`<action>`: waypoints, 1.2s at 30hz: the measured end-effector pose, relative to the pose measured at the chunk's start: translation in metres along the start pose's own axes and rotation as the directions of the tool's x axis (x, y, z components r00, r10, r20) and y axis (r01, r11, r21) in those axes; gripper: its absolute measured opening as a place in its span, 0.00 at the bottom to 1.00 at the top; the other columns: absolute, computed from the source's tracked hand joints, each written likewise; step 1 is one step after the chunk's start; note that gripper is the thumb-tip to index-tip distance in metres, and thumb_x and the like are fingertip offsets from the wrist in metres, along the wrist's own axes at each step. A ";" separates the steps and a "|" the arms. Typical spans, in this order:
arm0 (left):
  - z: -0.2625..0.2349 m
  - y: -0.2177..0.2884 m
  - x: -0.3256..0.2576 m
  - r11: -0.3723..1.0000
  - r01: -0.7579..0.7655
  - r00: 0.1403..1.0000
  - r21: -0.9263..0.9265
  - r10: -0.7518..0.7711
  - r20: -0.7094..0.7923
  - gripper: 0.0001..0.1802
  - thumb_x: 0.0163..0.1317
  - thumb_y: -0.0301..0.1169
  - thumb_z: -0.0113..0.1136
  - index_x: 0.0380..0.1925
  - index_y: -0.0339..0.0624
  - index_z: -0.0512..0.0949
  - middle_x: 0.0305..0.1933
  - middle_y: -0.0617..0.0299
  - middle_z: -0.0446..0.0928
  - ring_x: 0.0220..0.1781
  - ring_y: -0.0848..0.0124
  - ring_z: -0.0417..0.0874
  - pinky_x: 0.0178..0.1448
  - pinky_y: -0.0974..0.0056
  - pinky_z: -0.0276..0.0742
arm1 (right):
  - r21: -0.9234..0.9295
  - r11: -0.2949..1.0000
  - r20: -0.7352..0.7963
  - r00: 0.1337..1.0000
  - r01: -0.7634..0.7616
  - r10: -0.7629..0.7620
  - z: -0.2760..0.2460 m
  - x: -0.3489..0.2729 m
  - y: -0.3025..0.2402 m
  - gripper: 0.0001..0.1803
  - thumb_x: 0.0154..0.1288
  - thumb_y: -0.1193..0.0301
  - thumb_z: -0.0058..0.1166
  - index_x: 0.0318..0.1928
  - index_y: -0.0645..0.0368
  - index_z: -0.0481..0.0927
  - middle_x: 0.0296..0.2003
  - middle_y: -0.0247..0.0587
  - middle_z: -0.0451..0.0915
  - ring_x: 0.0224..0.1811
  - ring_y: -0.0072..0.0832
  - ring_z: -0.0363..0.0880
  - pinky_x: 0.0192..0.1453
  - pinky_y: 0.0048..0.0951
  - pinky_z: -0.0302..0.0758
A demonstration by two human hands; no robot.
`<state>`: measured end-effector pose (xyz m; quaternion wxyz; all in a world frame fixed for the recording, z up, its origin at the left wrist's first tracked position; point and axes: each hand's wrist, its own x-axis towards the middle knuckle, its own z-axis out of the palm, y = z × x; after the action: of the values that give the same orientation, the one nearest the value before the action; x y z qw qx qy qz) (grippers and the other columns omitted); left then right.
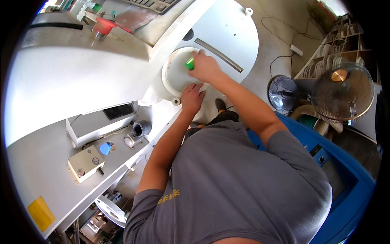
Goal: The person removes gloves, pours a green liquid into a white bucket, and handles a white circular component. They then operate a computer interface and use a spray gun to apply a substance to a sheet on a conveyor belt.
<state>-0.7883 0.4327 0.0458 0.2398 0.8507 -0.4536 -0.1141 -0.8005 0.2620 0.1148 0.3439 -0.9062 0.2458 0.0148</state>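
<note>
White machine top: right hand [205, 67] presses green sponge [189, 63], apparently, on plate [175, 77].

Both bare arms reach forward from short grey sleeves. The left hand [192, 97] lies palm down with its fingers spread and flat, pointing ahead, the elbow bent and the forearm slanting up from the lower left. The right hand [205, 66] is farther out and slightly to the right, knuckles up, fingers curled shut in a grip, the arm nearly straight.
</note>
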 end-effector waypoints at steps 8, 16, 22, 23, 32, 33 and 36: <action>-0.031 0.021 0.029 0.924 0.105 0.982 -0.367 -0.154 -0.107 0.16 0.54 0.33 0.71 0.42 0.37 0.84 0.40 0.53 0.84 0.39 0.63 0.86 0.45 0.62 0.80 | 0.251 0.968 -0.248 0.966 -0.011 0.076 0.000 -0.107 0.049 0.33 0.52 0.67 0.65 0.58 0.62 0.69 0.51 0.56 0.73 0.44 0.56 0.80 0.48 0.47 0.78; -0.051 0.038 0.053 0.923 -0.015 0.989 -0.383 -0.043 -0.141 0.22 0.57 0.34 0.71 0.49 0.36 0.79 0.48 0.52 0.78 0.49 0.64 0.80 0.49 0.62 0.78 | 0.687 0.692 -0.400 0.910 0.221 0.106 0.056 -0.051 0.048 0.24 0.55 0.68 0.65 0.52 0.62 0.75 0.42 0.53 0.82 0.46 0.50 0.81 0.52 0.39 0.77; -0.061 -0.003 0.104 0.486 0.679 0.713 -0.550 -0.259 0.651 0.37 0.51 0.40 0.76 0.59 0.37 0.71 0.51 0.52 0.78 0.51 0.59 0.80 0.58 0.56 0.75 | 0.506 0.847 -0.364 0.931 0.161 0.040 0.050 -0.041 0.056 0.30 0.53 0.71 0.64 0.57 0.63 0.72 0.53 0.54 0.76 0.57 0.51 0.76 0.59 0.41 0.74; -0.059 -0.007 0.103 0.456 0.700 0.694 -0.549 -0.255 0.673 0.37 0.52 0.39 0.76 0.59 0.37 0.71 0.54 0.52 0.76 0.55 0.59 0.78 0.61 0.57 0.73 | 0.367 0.918 -0.373 0.928 0.149 -0.002 0.042 -0.043 0.058 0.32 0.52 0.72 0.64 0.59 0.64 0.71 0.56 0.55 0.74 0.59 0.52 0.74 0.61 0.42 0.74; -0.034 0.042 0.052 0.978 -0.014 0.993 -0.207 0.037 0.110 0.35 0.48 0.24 0.66 0.60 0.42 0.70 0.60 0.48 0.70 0.59 0.49 0.73 0.63 0.52 0.71 | 0.389 0.920 -0.246 0.968 0.054 0.047 0.027 -0.092 0.056 0.47 0.49 0.72 0.67 0.70 0.55 0.59 0.64 0.49 0.65 0.47 0.51 0.80 0.48 0.46 0.79; -0.039 0.044 0.044 0.945 -0.027 0.989 -0.327 0.074 0.131 0.34 0.48 0.24 0.64 0.60 0.42 0.70 0.60 0.49 0.70 0.59 0.48 0.73 0.63 0.52 0.71 | 0.373 0.928 -0.252 0.964 0.020 0.080 0.032 -0.091 0.059 0.46 0.49 0.71 0.67 0.69 0.55 0.60 0.63 0.49 0.67 0.47 0.51 0.80 0.48 0.46 0.79; -0.038 0.023 0.025 0.961 -0.087 0.993 -0.264 0.104 0.049 0.31 0.48 0.25 0.66 0.57 0.43 0.73 0.57 0.53 0.72 0.55 0.52 0.76 0.59 0.53 0.73 | 0.319 0.946 -0.242 0.959 -0.062 0.145 0.046 -0.097 0.069 0.39 0.51 0.67 0.66 0.64 0.55 0.64 0.58 0.47 0.71 0.46 0.53 0.80 0.47 0.48 0.79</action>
<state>-0.7756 0.4127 0.0909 0.3407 0.7848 -0.4824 -0.1878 -0.9105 0.2883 0.0562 0.4442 -0.8210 0.3359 -0.1258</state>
